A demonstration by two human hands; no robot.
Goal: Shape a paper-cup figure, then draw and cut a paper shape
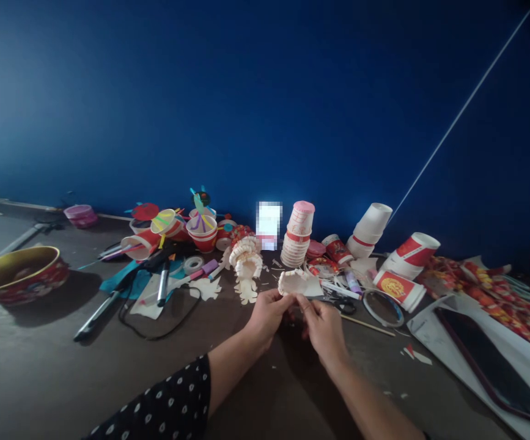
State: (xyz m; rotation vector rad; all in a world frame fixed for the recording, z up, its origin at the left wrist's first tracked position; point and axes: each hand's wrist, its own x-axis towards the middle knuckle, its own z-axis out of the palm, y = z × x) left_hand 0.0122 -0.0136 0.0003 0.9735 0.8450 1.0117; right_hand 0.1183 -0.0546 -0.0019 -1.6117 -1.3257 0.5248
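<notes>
Both my hands meet at the middle of the table with their fingertips pinched together. My left hand (pixel 265 318) has its thumb and fingers closed at the lower edge of a curved, cream cut-paper piece (pixel 294 281) with a scalloped rim. From the other side, my right hand (pixel 324 333) pinches at the same lower edge, its curled fingers partly hidden in shadow. Just left of the hands lies a stack of similar frilled paper pieces (pixel 246 260). Behind the paper piece stands a tall stack of white and red paper cups (pixel 298 235).
Scissors (pixel 345 304), a wooden stick (pixel 368 325) and a tape roll (pixel 384 307) lie to the right, before a phone (pixel 494 363). At left are a marker (pixel 164 284), a looped black cord (pixel 154 336) and a gold-lined bowl (pixel 21 275). A blue wall (pixel 246 110) rises behind.
</notes>
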